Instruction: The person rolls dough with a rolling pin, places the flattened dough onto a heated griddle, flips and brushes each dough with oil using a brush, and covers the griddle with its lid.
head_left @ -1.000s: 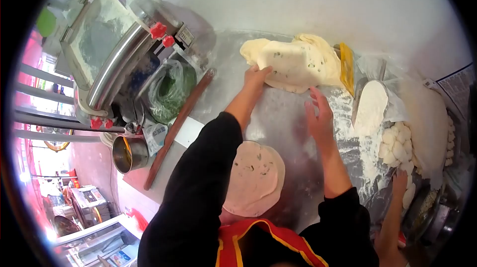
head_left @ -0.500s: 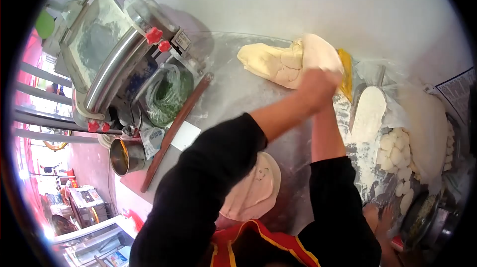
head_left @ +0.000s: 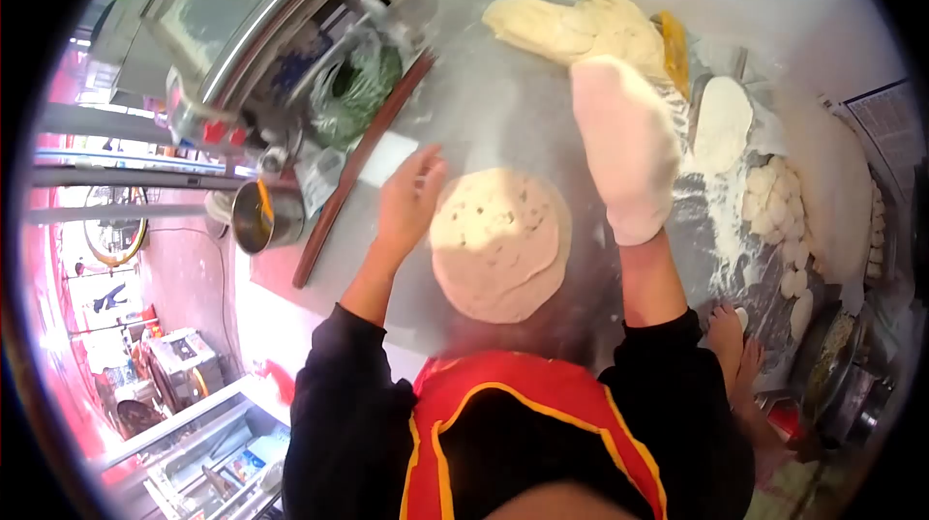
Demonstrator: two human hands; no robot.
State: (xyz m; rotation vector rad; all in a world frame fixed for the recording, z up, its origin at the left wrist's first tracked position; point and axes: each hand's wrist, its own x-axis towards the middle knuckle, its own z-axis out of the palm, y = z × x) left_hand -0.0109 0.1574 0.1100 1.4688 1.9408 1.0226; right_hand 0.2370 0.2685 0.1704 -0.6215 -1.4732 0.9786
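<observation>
A pale, elongated piece of dough (head_left: pixel 624 138) hangs over my right hand (head_left: pixel 643 245), covering it nearly to the wrist; the fingers are hidden beneath. My left hand (head_left: pixel 411 196) is open, fingers apart and holding nothing, just left of a round flat dough (head_left: pixel 498 268) with dark specks on top. That round lies on the grey worktop (head_left: pixel 489 104) in front of me. Behind the raised dough, a large yellowish dough mass (head_left: pixel 581 29) rests at the back, near a yellow-handled tool (head_left: pixel 674 51).
On the left stand a roller machine (head_left: pixel 252 27), a bag of greens (head_left: pixel 358 85), a long brown rolling pin (head_left: pixel 363 167) and a metal pot (head_left: pixel 263 218). Loose flour (head_left: pixel 726 220) and small dough discs (head_left: pixel 774 201) lie right. Another person's hands (head_left: pixel 735 341) are at lower right.
My hands have separated: the left came down and left beside the round dough, while the right drew the dough piece toward me, off the yellowish mass. The view has tilted.
</observation>
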